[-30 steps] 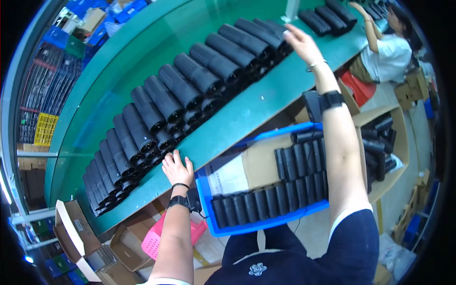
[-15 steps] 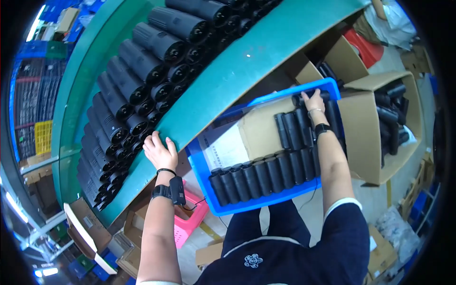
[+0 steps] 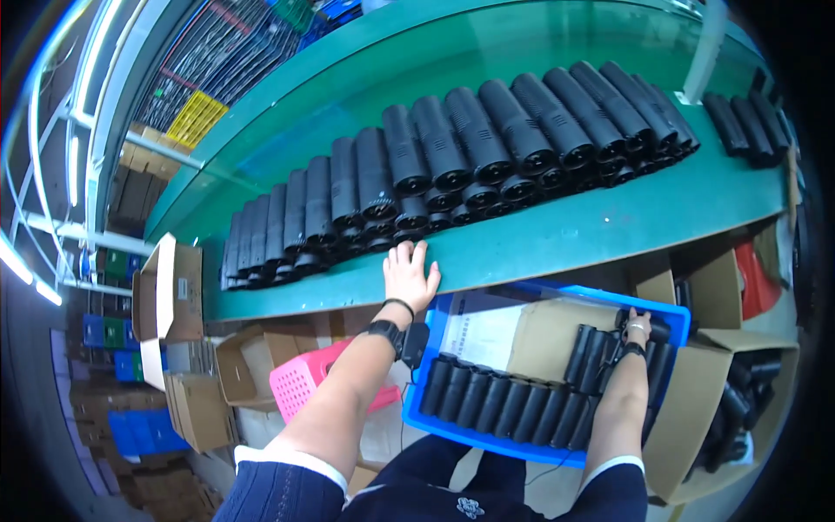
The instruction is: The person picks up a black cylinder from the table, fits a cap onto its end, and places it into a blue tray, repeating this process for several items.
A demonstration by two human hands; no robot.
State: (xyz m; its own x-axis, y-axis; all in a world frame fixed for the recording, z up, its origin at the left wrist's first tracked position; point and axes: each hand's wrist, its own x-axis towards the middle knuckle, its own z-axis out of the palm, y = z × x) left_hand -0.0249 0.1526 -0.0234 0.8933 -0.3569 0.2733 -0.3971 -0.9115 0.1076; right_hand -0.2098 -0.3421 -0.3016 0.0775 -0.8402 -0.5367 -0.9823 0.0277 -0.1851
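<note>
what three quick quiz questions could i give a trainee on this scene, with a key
1. Which hand reaches into the blue bin?
2. True or false: the black tubes on the green table are stacked in layers.
3. The left hand is at: A) the yellow crate, B) the table's front edge, C) a cardboard box.

Key: 1. Right hand. 2. True. 3. B.

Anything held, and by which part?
Left hand: nothing, resting on the green table. Right hand: among black cylindrical tubes in the blue plastic bin; hold unclear.
</note>
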